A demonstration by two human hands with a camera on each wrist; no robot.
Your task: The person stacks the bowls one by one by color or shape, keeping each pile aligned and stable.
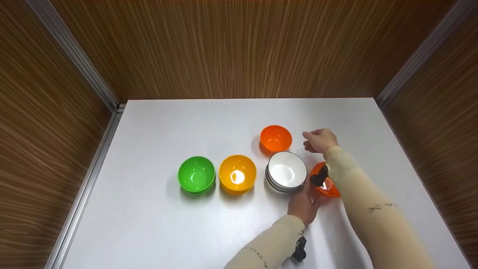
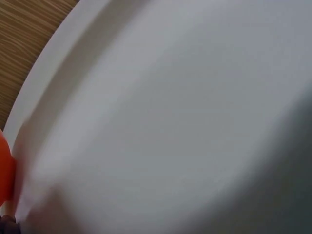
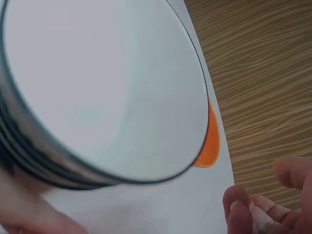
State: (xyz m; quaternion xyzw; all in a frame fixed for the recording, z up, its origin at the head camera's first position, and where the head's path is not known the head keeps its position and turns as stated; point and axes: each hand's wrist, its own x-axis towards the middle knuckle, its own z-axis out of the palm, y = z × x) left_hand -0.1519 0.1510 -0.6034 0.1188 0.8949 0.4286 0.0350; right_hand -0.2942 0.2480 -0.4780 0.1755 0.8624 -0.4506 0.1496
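My left hand (image 1: 304,205) lies between the stack of white bowls (image 1: 287,170) with dark rims and an orange bowl (image 1: 330,188) at the right. Its fingers reach up the gap and its thumb spreads to the orange bowl's near side, seemingly touching it. My right forearm partly covers that bowl. Past it, my right hand (image 1: 321,140) hovers with loosely bent fingers and holds nothing. Another orange bowl (image 1: 275,138) stands to its left, behind the white stack. In the right wrist view, the right hand's fingers (image 3: 239,214) and thumb are apart.
A yellow bowl stack (image 1: 238,175) and a green bowl stack (image 1: 196,175) stand in a row left of the white bowls. Wood-grain panels (image 1: 239,48) enclose the white table (image 1: 149,224) at the back and both sides.
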